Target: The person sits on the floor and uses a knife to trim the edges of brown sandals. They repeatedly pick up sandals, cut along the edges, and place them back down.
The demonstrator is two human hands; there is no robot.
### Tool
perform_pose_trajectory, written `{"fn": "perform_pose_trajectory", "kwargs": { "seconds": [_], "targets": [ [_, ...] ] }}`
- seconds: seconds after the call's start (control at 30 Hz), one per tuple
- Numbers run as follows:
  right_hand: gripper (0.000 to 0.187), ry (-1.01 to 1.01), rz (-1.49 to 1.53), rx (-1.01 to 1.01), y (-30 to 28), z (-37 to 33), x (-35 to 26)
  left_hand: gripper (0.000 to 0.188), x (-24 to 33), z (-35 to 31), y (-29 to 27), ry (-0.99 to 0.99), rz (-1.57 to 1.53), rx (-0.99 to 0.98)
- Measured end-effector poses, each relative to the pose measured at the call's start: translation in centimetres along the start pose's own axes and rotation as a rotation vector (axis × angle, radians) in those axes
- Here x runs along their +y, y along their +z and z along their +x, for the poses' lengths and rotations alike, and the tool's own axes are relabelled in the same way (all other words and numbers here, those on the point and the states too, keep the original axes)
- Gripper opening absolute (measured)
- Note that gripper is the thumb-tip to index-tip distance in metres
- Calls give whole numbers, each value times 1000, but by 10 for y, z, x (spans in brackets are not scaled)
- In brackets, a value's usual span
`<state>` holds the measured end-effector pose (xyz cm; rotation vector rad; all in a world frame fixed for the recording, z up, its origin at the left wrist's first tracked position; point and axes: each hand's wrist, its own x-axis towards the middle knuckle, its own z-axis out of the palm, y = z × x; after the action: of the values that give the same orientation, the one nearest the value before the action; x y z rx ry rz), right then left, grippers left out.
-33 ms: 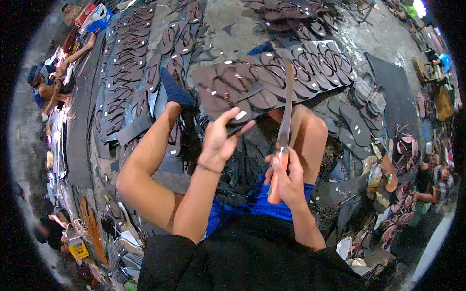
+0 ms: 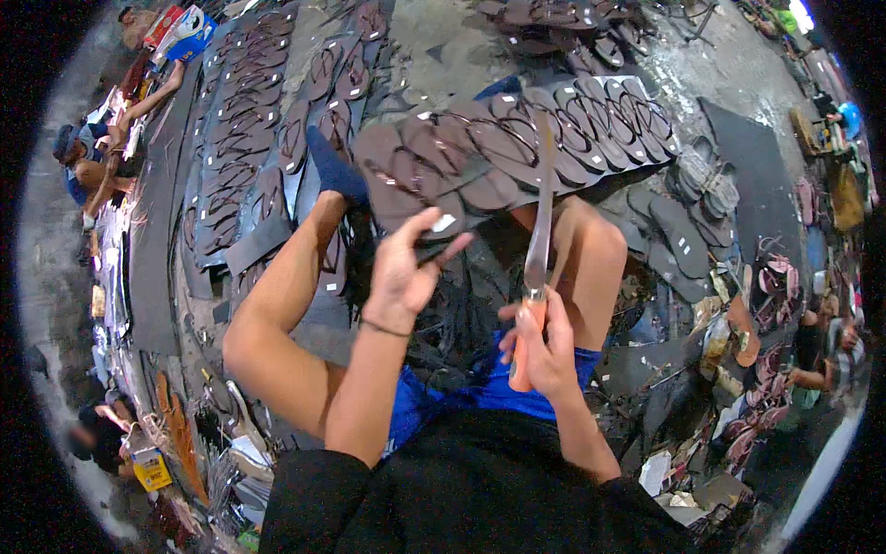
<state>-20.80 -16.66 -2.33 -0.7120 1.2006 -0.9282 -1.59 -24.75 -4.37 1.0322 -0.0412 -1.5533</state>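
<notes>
My right hand [image 2: 549,349] is closed round the orange handle of a long knife [image 2: 538,242], whose blade points away from me, up across a row of sandals. My left hand [image 2: 399,282], a thin band at its wrist, has its thumb and fingers apart. Those fingers are slightly blurred and lie right by the heel of a dark brown sandal [image 2: 452,209] bearing a white label; whether they touch it I cannot tell. Similar brown thong sandals [image 2: 581,129] overlap in a slanting row between my knees and feet, on a sheet with a pale edge.
Long rows of brown sandals [image 2: 249,120] cover dark sheets on the left. Grey soles [image 2: 678,235] and a dark flat sheet [image 2: 752,175] lie on the right. Dark scraps cover the floor between my bent legs. A person [image 2: 92,152] sits at far left, beyond dark strips.
My left hand has shifted a little left, away from the labelled sandal. The sandals at the row's left end have moved slightly left. The knife stays nearly in place.
</notes>
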Motion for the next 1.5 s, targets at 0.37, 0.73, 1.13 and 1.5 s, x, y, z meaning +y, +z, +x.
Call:
{"fn": "perform_pose_trajectory", "kwargs": {
  "seconds": [0.37, 0.73, 1.13, 1.5],
  "targets": [
    [32, -112, -691, -245, 29, 6, 47, 21, 52, -5, -42, 111, 253, 179],
    [27, -192, -919, -272, 42, 51, 39, 15, 3, -12, -66, 113, -55, 168],
    [25, -253, -1238, -532, 51, 146, 86, 21, -18, -19, -84, -47, -423, 18],
    [30, -225, -1006, -334, 142, 215, 123, 22, 1, -43, -76, -44, -374, 96]
  ]
}}
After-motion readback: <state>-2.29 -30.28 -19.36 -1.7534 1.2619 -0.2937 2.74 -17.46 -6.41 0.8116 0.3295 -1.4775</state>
